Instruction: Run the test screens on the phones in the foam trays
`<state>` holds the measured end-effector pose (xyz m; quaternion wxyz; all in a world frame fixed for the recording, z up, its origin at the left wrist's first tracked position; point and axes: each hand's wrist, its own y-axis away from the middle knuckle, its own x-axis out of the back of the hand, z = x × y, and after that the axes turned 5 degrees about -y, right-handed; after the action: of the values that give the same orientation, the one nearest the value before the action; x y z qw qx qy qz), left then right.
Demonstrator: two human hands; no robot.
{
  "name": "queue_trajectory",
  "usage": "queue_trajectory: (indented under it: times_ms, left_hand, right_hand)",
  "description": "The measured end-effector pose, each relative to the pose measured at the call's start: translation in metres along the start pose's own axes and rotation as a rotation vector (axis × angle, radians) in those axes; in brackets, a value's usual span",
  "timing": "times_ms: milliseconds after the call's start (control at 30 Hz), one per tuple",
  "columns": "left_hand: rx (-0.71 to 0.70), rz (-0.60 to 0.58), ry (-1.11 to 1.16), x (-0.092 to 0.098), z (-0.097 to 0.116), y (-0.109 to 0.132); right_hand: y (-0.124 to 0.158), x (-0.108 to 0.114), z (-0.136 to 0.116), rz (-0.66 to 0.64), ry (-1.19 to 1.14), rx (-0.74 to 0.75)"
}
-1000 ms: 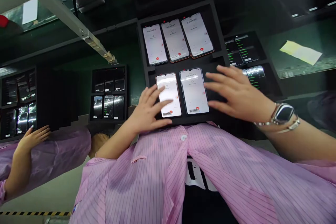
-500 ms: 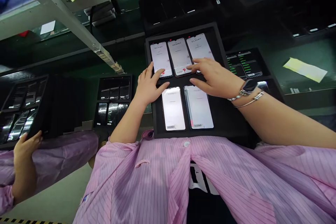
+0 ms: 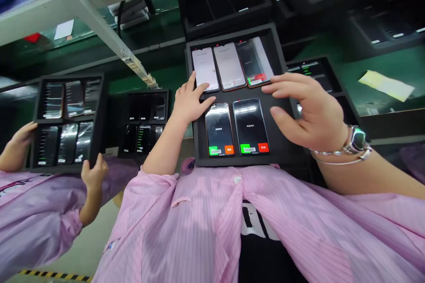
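We find left hand (image 3: 191, 104) and right hand (image 3: 305, 112) open, empty; phone (image 3: 205, 68) at left's 12 o'clock, long axis 12–6.

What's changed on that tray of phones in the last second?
The right hand has drawn back off the back row, to the right. The front left phone and front right phone went from white screens to dark, with green and orange buttons. The back right phone darkened too. The left hand stayed beside the back left phone.
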<state>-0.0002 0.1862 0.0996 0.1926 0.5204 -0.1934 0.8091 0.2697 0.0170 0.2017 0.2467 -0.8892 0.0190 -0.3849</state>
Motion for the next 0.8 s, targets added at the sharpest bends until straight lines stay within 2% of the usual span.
queue_trajectory:
  times_ms: [100, 167, 267, 400, 500, 600, 667, 800]
  left_hand:
    - [0.016, 0.022, 0.051, 0.006, 0.003, 0.006]
    - [-0.003, 0.065, 0.127, 0.007, 0.007, 0.026]
    - [-0.035, 0.061, 0.258, 0.002, 0.016, 0.077]
    - [-0.006, -0.046, 0.361, -0.004, 0.033, 0.141]
    - [0.04, -0.096, 0.357, -0.001, 0.043, 0.157]
    - [0.061, -0.14, 0.304, 0.006, 0.046, 0.157]
    - [0.047, -0.146, 0.274, 0.009, 0.047, 0.153]
    - [0.0, 0.016, 0.248, 0.013, 0.043, 0.133]
  right_hand:
    - [0.024, 0.004, -0.005, -0.074, 0.008, 0.034]
    - [0.043, 0.002, -0.004, -0.118, 0.003, 0.077]
    - [0.076, -0.011, 0.0, -0.217, 0.04, 0.11]
    - [0.104, -0.031, 0.007, -0.353, 0.151, 0.144]
    - [0.094, -0.027, 0.009, -0.407, 0.162, 0.126]
    - [0.061, -0.014, 0.019, -0.323, 0.138, 0.112]
    - [0.036, -0.01, 0.037, -0.251, 0.143, 0.083]
    - [0.0, -0.024, 0.088, -0.238, 0.22, -0.037]
